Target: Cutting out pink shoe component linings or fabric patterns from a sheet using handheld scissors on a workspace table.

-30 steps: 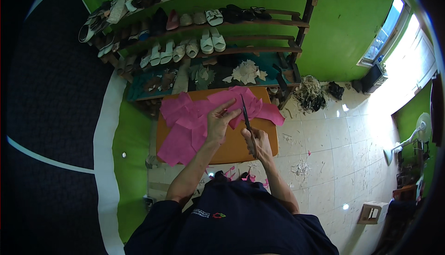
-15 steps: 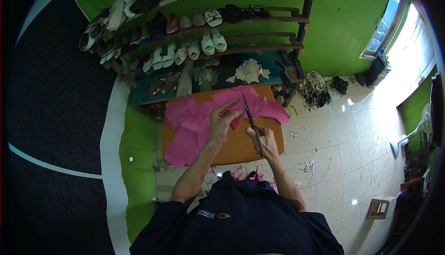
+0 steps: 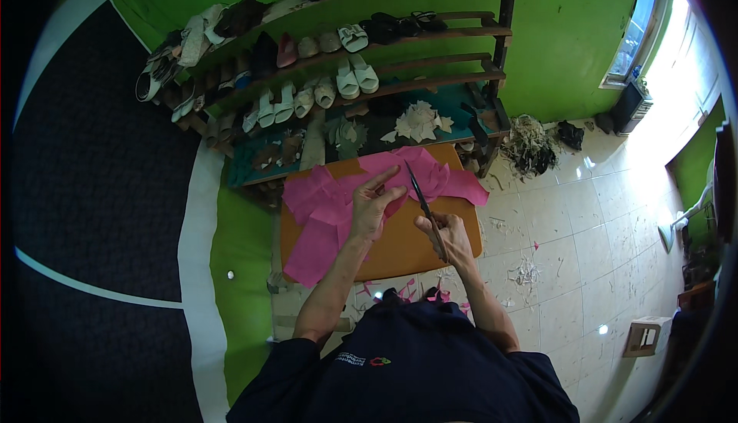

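Observation:
My right hand (image 3: 451, 237) is closed around the handles of dark scissors (image 3: 418, 192), whose blades point away from me over the table. To their left, my left hand (image 3: 369, 212) pinches a small pink piece (image 3: 397, 205), partly hidden behind the thumb and fingers. The blades are close to that piece; whether they touch it I cannot tell. Beneath both hands lies an orange-brown table (image 3: 400, 258). Pink sheets (image 3: 317, 250) with cut edges overlap across its left and far sides, and one pink strip (image 3: 463, 186) reaches over the right edge.
Beyond the table stands a wooden rack (image 3: 453, 64) with sandals (image 3: 364, 74) and other shoes. Cut pale pieces (image 3: 420, 122) lie on its lowest shelf. A heap of scraps (image 3: 530, 146) and scattered trimmings (image 3: 525, 271) are on the tiled floor. A white fan (image 3: 684, 218) stands at right.
The whole view has shifted slightly, so the table and rack sit a little further right. My hands keep nearly the same pose, with the scissors and pink piece still held.

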